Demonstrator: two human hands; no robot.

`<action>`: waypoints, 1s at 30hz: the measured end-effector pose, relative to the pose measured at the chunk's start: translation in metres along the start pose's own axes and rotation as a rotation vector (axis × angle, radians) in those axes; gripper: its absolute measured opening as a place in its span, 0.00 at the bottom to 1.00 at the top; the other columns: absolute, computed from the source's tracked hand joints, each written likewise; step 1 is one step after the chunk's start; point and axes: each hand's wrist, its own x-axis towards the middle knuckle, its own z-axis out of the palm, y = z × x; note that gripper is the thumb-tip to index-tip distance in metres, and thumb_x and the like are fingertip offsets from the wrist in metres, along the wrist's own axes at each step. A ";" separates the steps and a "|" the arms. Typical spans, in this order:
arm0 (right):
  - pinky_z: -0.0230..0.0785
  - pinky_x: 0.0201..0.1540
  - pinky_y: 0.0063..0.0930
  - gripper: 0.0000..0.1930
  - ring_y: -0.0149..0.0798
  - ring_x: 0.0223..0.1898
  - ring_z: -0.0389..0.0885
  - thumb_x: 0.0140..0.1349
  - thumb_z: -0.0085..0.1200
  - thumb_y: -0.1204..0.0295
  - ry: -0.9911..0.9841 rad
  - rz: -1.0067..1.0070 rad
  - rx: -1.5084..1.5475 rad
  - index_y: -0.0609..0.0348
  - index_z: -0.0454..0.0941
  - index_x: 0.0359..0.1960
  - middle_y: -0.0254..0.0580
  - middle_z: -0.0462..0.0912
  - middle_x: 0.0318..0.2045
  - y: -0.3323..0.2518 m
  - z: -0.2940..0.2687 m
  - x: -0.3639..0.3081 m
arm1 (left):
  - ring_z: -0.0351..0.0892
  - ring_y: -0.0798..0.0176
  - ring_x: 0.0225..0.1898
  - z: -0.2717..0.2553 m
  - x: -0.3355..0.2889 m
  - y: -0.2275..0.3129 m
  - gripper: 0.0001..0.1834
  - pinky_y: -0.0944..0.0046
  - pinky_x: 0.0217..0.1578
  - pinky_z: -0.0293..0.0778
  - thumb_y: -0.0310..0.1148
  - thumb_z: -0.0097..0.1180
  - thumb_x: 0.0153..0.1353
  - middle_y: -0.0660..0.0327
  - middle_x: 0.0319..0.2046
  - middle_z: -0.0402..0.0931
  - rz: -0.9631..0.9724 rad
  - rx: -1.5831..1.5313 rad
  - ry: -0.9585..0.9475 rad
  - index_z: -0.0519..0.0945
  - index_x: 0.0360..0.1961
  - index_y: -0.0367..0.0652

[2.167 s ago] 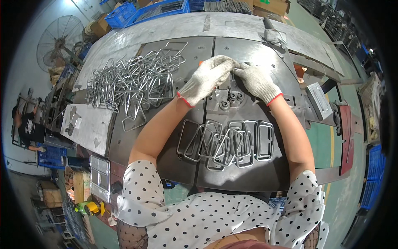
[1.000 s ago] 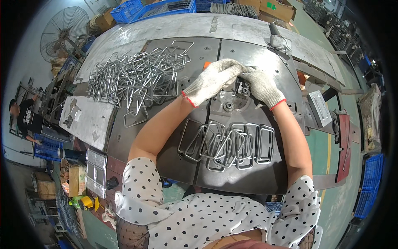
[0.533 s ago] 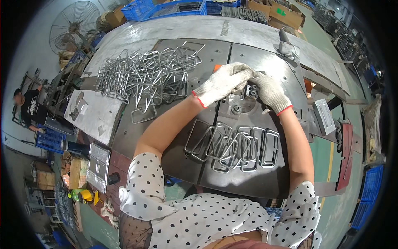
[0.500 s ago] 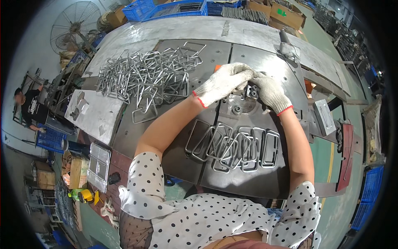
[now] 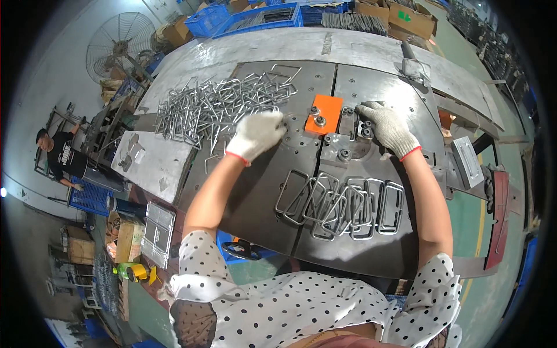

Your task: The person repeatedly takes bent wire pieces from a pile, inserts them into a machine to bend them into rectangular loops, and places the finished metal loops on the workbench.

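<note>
My left hand (image 5: 258,134), in a white knitted glove with a red cuff edge, is at the right edge of a heap of rectangular wire frames (image 5: 203,110). Its fingers are curled together, and what they hold, if anything, cannot be made out. The gloved right hand (image 5: 389,129) rests at the right side of a bolted metal fixture (image 5: 350,124), fingers and thumb apart, fingertips by its block. To the left of that block lies an orange plate (image 5: 326,113) with bolts on it. Several wire frames (image 5: 348,203) overlap in a row nearer my body.
A corded grinder-like tool (image 5: 413,66) lies at the far right of the bench. Blue crates (image 5: 261,22) and cardboard boxes (image 5: 412,20) stand along the back. At far left, a person (image 5: 61,153) in dark clothes is beside a blue crate (image 5: 90,197).
My left hand has moved left from the fixture to the wire frame heap, uncovering the orange plate. My right hand stays at the fixture. The whole view has shifted slightly.
</note>
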 end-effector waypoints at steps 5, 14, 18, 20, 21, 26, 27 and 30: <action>0.72 0.66 0.46 0.30 0.55 0.65 0.76 0.61 0.53 0.80 0.013 -0.023 -0.020 0.50 0.78 0.67 0.43 0.80 0.65 0.002 0.003 0.002 | 0.88 0.38 0.40 0.016 -0.010 0.017 0.15 0.42 0.39 0.83 0.37 0.55 0.66 0.44 0.36 0.86 -0.124 0.038 -0.059 0.77 0.49 0.40; 0.72 0.66 0.46 0.31 0.57 0.64 0.77 0.60 0.53 0.81 0.011 0.003 0.042 0.50 0.78 0.68 0.46 0.79 0.65 -0.002 -0.002 0.000 | 0.90 0.41 0.35 0.007 -0.010 0.018 0.16 0.44 0.32 0.84 0.32 0.58 0.56 0.47 0.30 0.87 -0.201 0.126 -0.074 0.78 0.46 0.39; 0.72 0.67 0.46 0.30 0.56 0.65 0.76 0.61 0.53 0.80 0.031 -0.011 0.024 0.50 0.78 0.68 0.46 0.79 0.66 -0.003 -0.001 0.001 | 0.92 0.51 0.34 0.004 -0.013 0.022 0.15 0.53 0.25 0.83 0.31 0.59 0.59 0.52 0.30 0.87 -0.198 0.270 -0.020 0.79 0.48 0.43; 0.72 0.67 0.46 0.28 0.56 0.65 0.77 0.64 0.53 0.78 -0.029 0.028 -0.004 0.50 0.78 0.68 0.46 0.78 0.66 -0.007 -0.003 0.001 | 0.92 0.54 0.33 0.005 -0.013 0.023 0.15 0.56 0.24 0.83 0.31 0.60 0.60 0.55 0.30 0.88 -0.183 0.331 -0.016 0.79 0.49 0.45; 0.72 0.65 0.47 0.25 0.56 0.63 0.78 0.68 0.52 0.75 -0.007 0.011 -0.010 0.50 0.78 0.67 0.46 0.79 0.65 -0.003 0.000 0.002 | 0.92 0.55 0.33 0.009 -0.013 0.022 0.15 0.56 0.24 0.83 0.32 0.60 0.61 0.55 0.31 0.88 -0.176 0.348 0.006 0.79 0.49 0.45; 0.73 0.63 0.47 0.22 0.56 0.61 0.79 0.70 0.52 0.72 -0.011 0.023 0.003 0.51 0.79 0.66 0.47 0.81 0.62 -0.002 -0.001 0.001 | 0.90 0.56 0.32 0.015 -0.009 0.014 0.13 0.57 0.26 0.84 0.32 0.59 0.65 0.58 0.34 0.86 -0.002 0.439 0.162 0.78 0.50 0.46; 0.73 0.63 0.47 0.22 0.56 0.61 0.79 0.70 0.52 0.72 0.003 0.007 0.001 0.52 0.79 0.65 0.47 0.81 0.61 -0.001 -0.001 0.000 | 0.90 0.57 0.32 0.016 -0.006 0.011 0.10 0.58 0.27 0.83 0.32 0.58 0.65 0.59 0.33 0.84 0.062 0.424 0.221 0.79 0.47 0.46; 0.73 0.63 0.47 0.21 0.56 0.61 0.79 0.70 0.53 0.72 -0.001 0.003 -0.009 0.53 0.80 0.65 0.48 0.82 0.61 -0.003 0.000 0.003 | 0.87 0.58 0.31 0.017 0.003 -0.001 0.05 0.60 0.28 0.82 0.32 0.57 0.65 0.62 0.31 0.80 0.178 0.409 0.350 0.79 0.42 0.48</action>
